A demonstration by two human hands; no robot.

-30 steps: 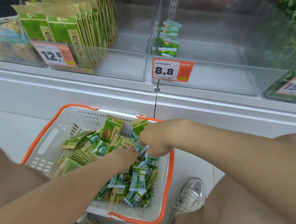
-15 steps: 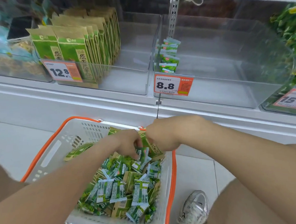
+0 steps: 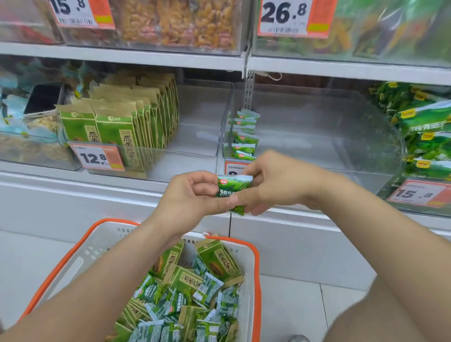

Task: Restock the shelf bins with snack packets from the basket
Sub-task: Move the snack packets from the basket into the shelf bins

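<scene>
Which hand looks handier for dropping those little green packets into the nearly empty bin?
Probably the right hand: it pinches the small green packets and sits before the clear bin, by its row of matching packets. The left hand, also holding them, is further aside.

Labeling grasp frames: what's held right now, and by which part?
Small green snack packets, apparently a thin stack, held by both hands: the left hand pinches the left edge, and the right hand grips the right edge and lower corner.
</scene>
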